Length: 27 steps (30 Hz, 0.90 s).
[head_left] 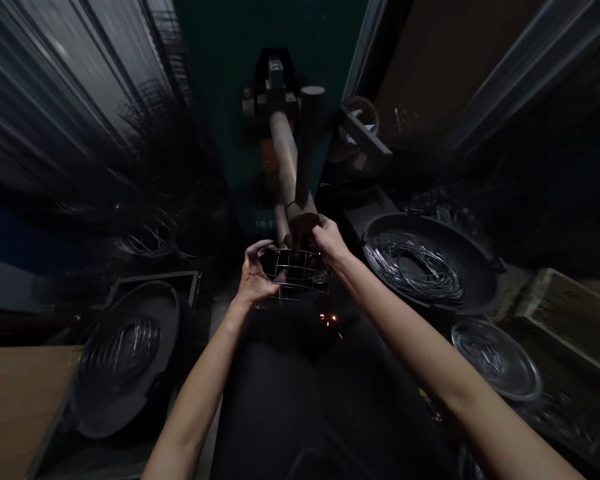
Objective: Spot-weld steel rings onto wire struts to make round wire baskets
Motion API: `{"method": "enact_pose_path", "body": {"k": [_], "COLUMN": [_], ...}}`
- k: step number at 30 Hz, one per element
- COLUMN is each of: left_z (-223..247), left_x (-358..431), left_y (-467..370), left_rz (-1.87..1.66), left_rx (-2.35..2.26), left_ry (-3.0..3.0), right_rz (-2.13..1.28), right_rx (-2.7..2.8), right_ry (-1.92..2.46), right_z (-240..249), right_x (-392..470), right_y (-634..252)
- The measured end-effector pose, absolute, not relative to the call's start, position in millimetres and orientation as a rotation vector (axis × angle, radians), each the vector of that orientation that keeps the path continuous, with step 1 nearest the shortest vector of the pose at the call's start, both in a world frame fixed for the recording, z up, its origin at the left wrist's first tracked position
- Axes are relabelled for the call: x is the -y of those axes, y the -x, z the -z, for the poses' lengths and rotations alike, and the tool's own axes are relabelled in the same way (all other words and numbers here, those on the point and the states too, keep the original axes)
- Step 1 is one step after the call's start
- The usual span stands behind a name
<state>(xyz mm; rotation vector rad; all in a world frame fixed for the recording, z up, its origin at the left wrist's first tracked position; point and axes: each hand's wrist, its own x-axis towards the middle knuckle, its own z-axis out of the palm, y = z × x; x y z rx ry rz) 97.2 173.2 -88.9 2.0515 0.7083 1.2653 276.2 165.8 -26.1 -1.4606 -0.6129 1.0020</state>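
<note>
A small wire grid (pixel 296 272), perhaps one side of a basket, is held upright just below the end of a machine's metal arm. My left hand (pixel 258 275) grips its left side, with the thumb low and the fingers curled over the top. Closed by the tip of the arm (pixel 300 212), my right hand (pixel 329 239) is at the grid's upper right corner. What its fingertips pinch is hidden in shadow. Orange sparks (pixel 331 319) fall below the grid, in front of my dark-clothed lap (pixel 300 400).
A green machine body (pixel 215 40) rises ahead, with an upright metal rod (pixel 310 140) on its arm. At right, a wide dark pan (pixel 480 283) holds wire rings; a smaller dish (pixel 527 373) is nearer. Another dark pan (pixel 103 407) with wire pieces stands tilted at left.
</note>
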Motion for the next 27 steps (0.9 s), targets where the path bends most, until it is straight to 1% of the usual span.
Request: {"method": "enact_pose_path", "body": {"k": [2,6,8,16,21,27], "left_z": [88.9,87.4,87.0,93.9,106.6,111.6], "left_x": [-173.1,-172.1,-172.0,-171.9,-174.0,-180.7], "left_y": [-96.7,-91.5,-88.1,-86.8,-83.1,-77.4], "left_rz": [-1.275,-1.303,-1.305,-1.325,-1.330,-1.350], "left_rx": [-0.706,-0.709,-0.732,-0.681,-0.700,-0.671], "left_ry": [-2.048,-2.062,-2.073,-1.977,-1.868,-1.867], "right_rz": [-0.992,-1.191,-1.231,-1.199,-1.159,-1.127], "right_rx": [0.493,0.451,0.475,0.555,0.621,0.644], "right_ry": [1.421,1.317,1.305,1.280,1.344,1.374], "right_z": [25.0,24.9,25.5,31.1,38.6,44.6], "right_x": [-164.9,-161.3,-160.4,-164.9,-173.2,-180.2], "right_y": [-277.3,-276.6,-275.2,-271.6,-266.9,-262.5]}}
